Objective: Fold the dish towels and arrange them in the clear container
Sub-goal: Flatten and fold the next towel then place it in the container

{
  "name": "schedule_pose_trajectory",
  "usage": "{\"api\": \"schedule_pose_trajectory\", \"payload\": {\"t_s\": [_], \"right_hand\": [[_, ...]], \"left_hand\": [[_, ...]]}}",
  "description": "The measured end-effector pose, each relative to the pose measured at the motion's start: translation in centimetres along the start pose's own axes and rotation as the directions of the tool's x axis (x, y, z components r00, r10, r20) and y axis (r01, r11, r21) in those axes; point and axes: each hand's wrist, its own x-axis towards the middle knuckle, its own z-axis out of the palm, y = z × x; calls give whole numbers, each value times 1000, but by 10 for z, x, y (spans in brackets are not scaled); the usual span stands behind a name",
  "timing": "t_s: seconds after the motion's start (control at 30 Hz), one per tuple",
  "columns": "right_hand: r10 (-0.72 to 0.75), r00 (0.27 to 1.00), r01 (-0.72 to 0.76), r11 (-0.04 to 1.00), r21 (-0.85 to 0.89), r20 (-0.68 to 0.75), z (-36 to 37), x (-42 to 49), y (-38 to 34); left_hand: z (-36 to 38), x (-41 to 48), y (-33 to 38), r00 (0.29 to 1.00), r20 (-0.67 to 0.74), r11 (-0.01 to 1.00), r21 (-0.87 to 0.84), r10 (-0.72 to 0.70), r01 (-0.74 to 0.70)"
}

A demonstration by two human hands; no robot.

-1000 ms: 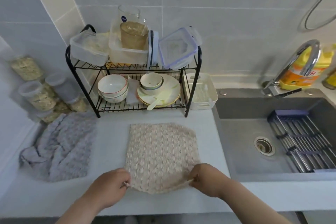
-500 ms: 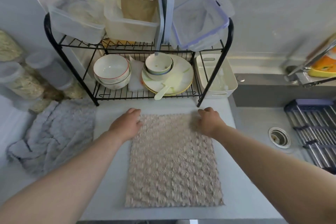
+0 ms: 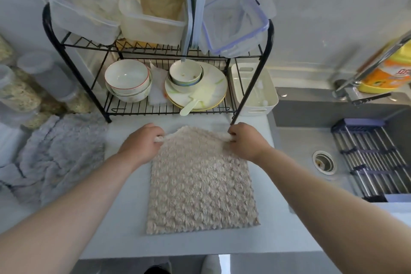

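A beige textured dish towel (image 3: 200, 184) lies flat on the counter in front of me. My left hand (image 3: 142, 144) pinches its far left corner and my right hand (image 3: 246, 140) pinches its far right corner; the far edge is lifted slightly off the counter. A grey dish towel (image 3: 57, 155) lies crumpled on the counter to the left. Clear plastic containers (image 3: 82, 15) sit on the top shelf of the black wire rack (image 3: 238, 115), one with a blue-rimmed lid (image 3: 235, 22) leaning at the right.
Bowls (image 3: 127, 80) and plates (image 3: 200, 91) fill the rack's lower shelf. A white bin (image 3: 255, 89) stands beside it. The sink (image 3: 311, 140) with a drying mat (image 3: 373, 162) lies to the right, a yellow bottle (image 3: 389, 69) behind the tap. Jars (image 3: 17, 93) stand at the left.
My hands let go of the towel's near edge, reached to its far corners, and now pinch and lift them. The camera has tilted down and closer.
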Motion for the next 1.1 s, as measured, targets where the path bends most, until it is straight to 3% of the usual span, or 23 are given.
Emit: {"api": "schedule_pose_trajectory", "payload": {"t_s": [0.17, 0.33, 0.47, 0.67, 1.1], "right_hand": [[-128, 991, 128, 992, -4, -26, 14, -67, 17], [-351, 931, 347, 936, -54, -99, 54, -125, 49], [-294, 948, 297, 955, -1, -120, 79, -150, 63], [-247, 963, 234, 965, -116, -106, 105, -168, 77], [-321, 942, 303, 939, -163, -94, 113, -179, 73]], "left_hand": [[-6, -67, 15, 995, 19, 994, 40, 102, -102], [23, -137, 14, 991, 86, 988, 108, 105, -114], [54, -169, 11, 986, 159, 995, 78, 51, -64], [76, -189, 2, 986, 127, 976, 177, 105, -126], [83, -189, -7, 992, 60, 950, 286, 110, -123]]}}
